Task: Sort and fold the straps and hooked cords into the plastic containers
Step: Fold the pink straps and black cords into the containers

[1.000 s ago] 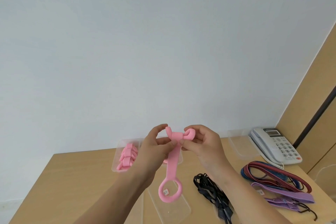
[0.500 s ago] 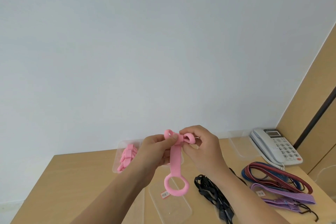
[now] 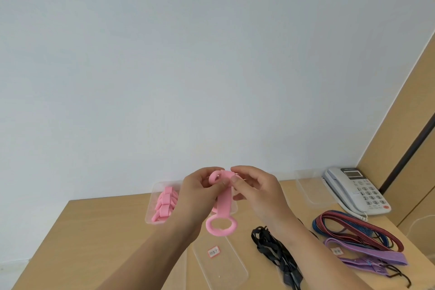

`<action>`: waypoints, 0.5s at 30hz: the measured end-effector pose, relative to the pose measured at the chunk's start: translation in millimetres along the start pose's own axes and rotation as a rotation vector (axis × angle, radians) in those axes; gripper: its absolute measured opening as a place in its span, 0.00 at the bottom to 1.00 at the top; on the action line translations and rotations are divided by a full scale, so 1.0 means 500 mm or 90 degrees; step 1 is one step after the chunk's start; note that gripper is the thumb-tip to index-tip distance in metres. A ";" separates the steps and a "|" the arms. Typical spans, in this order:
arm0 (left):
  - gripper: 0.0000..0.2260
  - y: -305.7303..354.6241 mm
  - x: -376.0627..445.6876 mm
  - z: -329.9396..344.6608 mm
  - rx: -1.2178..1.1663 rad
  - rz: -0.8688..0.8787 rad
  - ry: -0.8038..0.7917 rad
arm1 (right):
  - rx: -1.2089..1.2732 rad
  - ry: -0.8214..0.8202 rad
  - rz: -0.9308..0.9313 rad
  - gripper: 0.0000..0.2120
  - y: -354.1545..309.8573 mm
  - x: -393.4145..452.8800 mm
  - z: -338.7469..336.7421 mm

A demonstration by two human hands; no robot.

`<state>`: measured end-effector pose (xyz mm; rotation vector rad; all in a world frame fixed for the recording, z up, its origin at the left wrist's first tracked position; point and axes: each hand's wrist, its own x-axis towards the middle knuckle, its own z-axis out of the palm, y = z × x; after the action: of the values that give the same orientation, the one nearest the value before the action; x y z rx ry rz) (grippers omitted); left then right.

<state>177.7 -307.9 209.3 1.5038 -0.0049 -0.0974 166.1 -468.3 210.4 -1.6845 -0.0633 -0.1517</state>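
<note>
Pinching from both sides, the left hand (image 3: pixel 199 192) and the right hand (image 3: pixel 256 189) are closed on the folded top of a pink strap (image 3: pixel 224 200), held up above the table (image 3: pixel 94 231). The thumb and fingertips of each hand are pressed together on the pink loop at the top, the two hands almost touching there. Below the fingers the strap hangs straight down and ends in a round ring (image 3: pixel 222 225), which is clear of the table.

Just behind the left hand, a clear container (image 3: pixel 150 214) is seen with more folded pink straps (image 3: pixel 164 203) laid in it. Directly under the hanging ring, a clear lid (image 3: pixel 226 268) with a small red-edged label (image 3: pixel 213 251) lies flat on the table. To the right of the wrists, a tangle of black cords (image 3: pixel 275 249) is spread out. Farther right, a coil of red and blue cords (image 3: pixel 353 226) and some purple straps (image 3: pixel 367 255) are laid near the table's edge. Beyond the right hand, another clear container (image 3: pixel 310 192) and a white telephone (image 3: pixel 355 189) stand against the wall (image 3: pixel 211 54).
</note>
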 end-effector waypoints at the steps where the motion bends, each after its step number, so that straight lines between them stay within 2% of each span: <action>1: 0.06 0.001 -0.001 0.001 -0.001 0.002 0.003 | 0.010 -0.005 0.013 0.08 -0.002 0.000 0.001; 6: 0.10 0.001 -0.009 0.002 -0.011 -0.007 -0.012 | 0.037 -0.018 0.034 0.07 -0.013 -0.005 0.000; 10: 0.10 0.007 -0.019 0.006 -0.065 -0.020 -0.007 | 0.061 0.034 0.017 0.06 -0.015 -0.005 0.003; 15: 0.08 0.011 -0.026 0.007 -0.054 -0.025 -0.012 | 0.082 0.077 0.027 0.08 -0.009 -0.008 0.006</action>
<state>165.1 -310.3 215.7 1.4192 0.0135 -0.1419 161.6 -464.6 213.8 -1.5445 0.0523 -0.2134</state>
